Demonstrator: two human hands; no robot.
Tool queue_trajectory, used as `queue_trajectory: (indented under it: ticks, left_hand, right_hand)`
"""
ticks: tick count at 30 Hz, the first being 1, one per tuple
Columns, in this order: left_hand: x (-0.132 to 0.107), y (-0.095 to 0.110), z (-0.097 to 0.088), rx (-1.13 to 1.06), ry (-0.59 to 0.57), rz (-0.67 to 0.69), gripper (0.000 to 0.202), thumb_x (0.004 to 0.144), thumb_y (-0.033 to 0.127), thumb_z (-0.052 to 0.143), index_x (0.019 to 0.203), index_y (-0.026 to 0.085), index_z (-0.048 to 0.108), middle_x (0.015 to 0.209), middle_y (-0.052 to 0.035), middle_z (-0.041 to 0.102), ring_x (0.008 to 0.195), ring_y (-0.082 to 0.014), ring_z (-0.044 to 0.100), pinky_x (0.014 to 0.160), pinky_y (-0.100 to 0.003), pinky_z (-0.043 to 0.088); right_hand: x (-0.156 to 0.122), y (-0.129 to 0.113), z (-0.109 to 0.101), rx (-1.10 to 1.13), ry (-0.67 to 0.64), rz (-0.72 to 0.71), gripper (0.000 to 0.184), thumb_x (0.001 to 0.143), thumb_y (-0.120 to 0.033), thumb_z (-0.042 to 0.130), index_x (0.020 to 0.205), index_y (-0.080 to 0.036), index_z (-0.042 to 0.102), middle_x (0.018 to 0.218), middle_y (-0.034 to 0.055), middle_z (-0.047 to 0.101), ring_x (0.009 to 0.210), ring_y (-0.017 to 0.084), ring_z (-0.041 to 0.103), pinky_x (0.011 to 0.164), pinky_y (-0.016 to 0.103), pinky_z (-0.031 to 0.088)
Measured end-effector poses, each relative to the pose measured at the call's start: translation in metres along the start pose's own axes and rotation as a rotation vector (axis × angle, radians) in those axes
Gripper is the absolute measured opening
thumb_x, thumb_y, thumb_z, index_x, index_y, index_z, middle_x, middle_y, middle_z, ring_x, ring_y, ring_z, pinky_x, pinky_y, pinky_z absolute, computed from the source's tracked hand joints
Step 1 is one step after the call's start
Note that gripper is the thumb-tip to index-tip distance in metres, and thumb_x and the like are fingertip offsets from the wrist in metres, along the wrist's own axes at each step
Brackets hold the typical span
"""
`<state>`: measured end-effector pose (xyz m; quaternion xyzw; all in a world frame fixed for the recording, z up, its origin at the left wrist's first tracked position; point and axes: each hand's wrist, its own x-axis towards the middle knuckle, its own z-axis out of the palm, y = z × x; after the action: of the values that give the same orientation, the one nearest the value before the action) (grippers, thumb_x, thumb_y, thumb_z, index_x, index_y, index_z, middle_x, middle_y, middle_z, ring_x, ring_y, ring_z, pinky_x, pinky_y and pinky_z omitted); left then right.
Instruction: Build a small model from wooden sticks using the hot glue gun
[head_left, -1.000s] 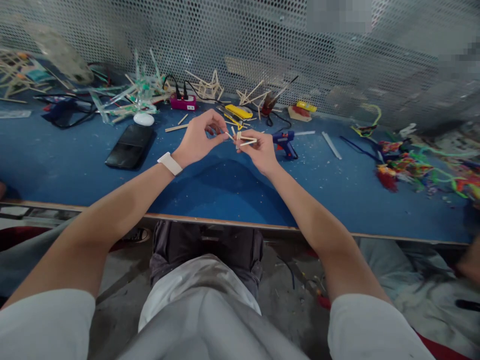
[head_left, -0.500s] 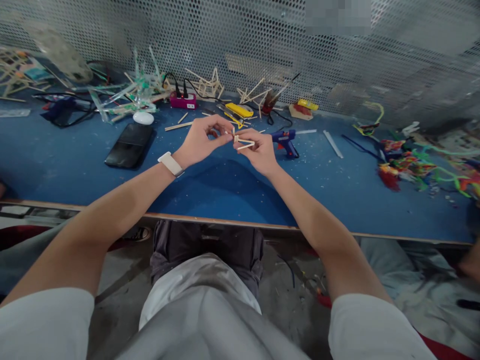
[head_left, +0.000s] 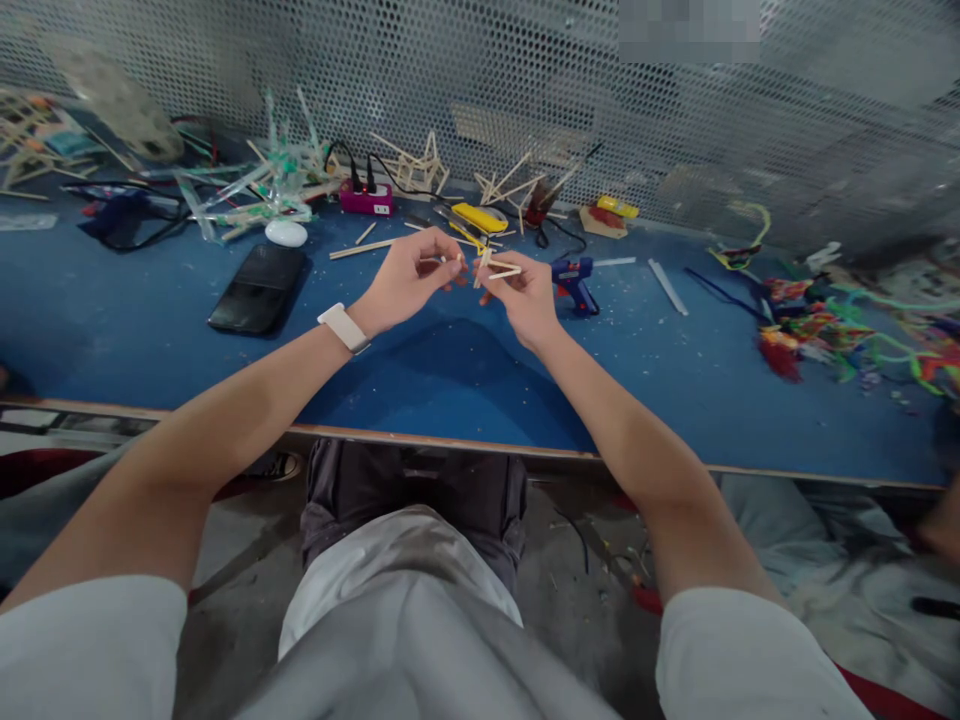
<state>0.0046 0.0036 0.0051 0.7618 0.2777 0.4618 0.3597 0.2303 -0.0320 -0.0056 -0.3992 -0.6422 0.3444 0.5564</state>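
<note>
Apparently, a small cluster of pale sticks (head_left: 487, 264) is gripped by the fingers of the right hand (head_left: 529, 300), held up above the worktop (head_left: 457, 410). Just beside it, at nine o'clock, thumb and forefinger of the left hand (head_left: 405, 285) are bent toward each other; something pale is glimpsed at their tips, but whether it is pinched cannot be told. A narrow gap is left between the two hands.

As far as can be judged, a few sticks are already brought together in the cluster, while its joints are too small to be checked and it looks only partly built up. Loose sticks (head_left: 363, 249), laid farther out at nine o'clock, appear unused.

At three o'clock, a blue glue gun (head_left: 576, 284) is set down close to the right hand, unheld. A yellow cutter (head_left: 481, 218) is placed at twelve o'clock, and a pink power strip (head_left: 366, 199) at ten. Beyond, at eleven, a larger stick structure (head_left: 414, 172) is stood near the perforated panel (head_left: 517, 75).
</note>
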Motion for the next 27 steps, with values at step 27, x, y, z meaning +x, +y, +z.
queue_trajectory:
  ticks: [27]
  left_hand:
    - [-0.015, 0.017, 0.015, 0.097, 0.104, 0.08, 0.005, 0.113, 0.028, 0.073, 0.115, 0.024, 0.076, 0.113, -0.0075, 0.085, 0.095, -0.0191, 0.083, 0.086, -0.036, 0.072]
  right_hand:
    - [-0.005, -0.01, 0.01, 0.096, 0.004, -0.016, 0.06, 0.075, -0.087, 0.099, 0.094, -0.031, 0.091, 0.086, 0.0003, 0.087, 0.076, 0.022, 0.082, 0.073, 0.042, 0.077]
